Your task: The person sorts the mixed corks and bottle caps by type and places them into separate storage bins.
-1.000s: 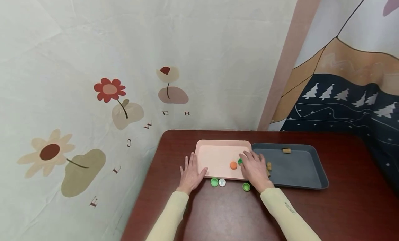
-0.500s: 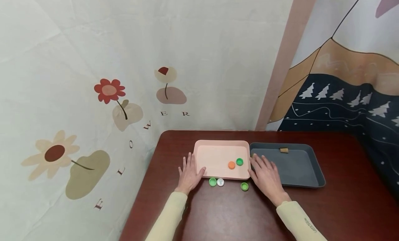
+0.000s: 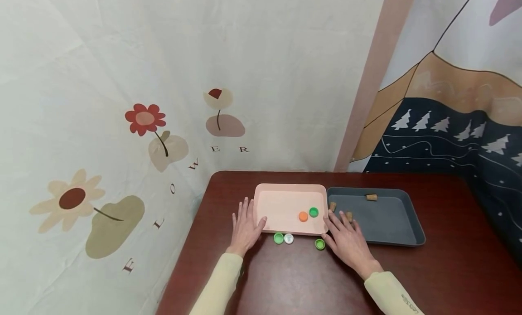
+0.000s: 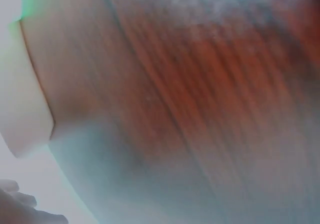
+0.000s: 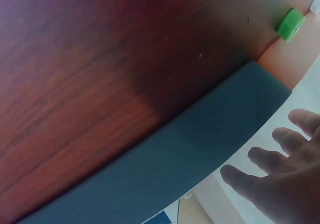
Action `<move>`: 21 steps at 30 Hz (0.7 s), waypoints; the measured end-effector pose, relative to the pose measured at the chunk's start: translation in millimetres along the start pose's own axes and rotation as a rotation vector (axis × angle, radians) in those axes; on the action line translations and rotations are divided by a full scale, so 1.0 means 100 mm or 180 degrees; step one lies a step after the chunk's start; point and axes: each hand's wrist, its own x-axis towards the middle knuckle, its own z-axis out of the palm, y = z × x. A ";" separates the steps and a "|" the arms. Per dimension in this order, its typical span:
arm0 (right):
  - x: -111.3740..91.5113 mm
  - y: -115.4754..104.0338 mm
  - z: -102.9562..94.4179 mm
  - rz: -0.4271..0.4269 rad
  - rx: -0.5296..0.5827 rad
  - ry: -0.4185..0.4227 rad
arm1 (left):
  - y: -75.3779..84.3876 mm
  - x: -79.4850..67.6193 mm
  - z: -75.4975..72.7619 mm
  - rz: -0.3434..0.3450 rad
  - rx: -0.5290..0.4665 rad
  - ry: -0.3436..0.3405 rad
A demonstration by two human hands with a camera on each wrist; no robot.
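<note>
My left hand (image 3: 246, 229) rests along the left side of the pink tray (image 3: 277, 206), fingers straight and thumb over its front corner. Fingers spread, my right hand (image 3: 348, 244) lies over the front left corner of the dark grey tray (image 3: 391, 222), with nothing in its grasp. Inside the pink tray are an orange bottle cap (image 3: 303, 216) and a green bottle cap (image 3: 313, 212). Past my right fingertips, a cork (image 3: 332, 206) and another cork (image 3: 349, 215) show in the grey tray; a third cork (image 3: 371, 197) lies near its back wall.
In front of the pink tray, a light green cap (image 3: 278, 238) and a white cap (image 3: 288, 239) sit side by side on the dark red table (image 3: 281, 278). A bright green cap (image 3: 320, 244) lies close to my right thumb. A printed curtain (image 3: 285, 102) hangs behind.
My right hand has moved from the green cap in the pink tray rightward to the grey tray, then slightly toward me, uncovering two corks. The left hand has barely moved.
</note>
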 end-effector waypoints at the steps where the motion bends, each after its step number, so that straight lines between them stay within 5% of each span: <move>1: -0.01 0.00 0.01 -0.0008 0.0001 -0.0023 | 0.01 -0.01 -0.02 0.0058 0.0002 0.0051; 21: -0.05 -0.01 0.13 0.0036 -0.0023 -0.0157 | 0.14 -0.38 -0.13 0.1467 0.0132 0.0854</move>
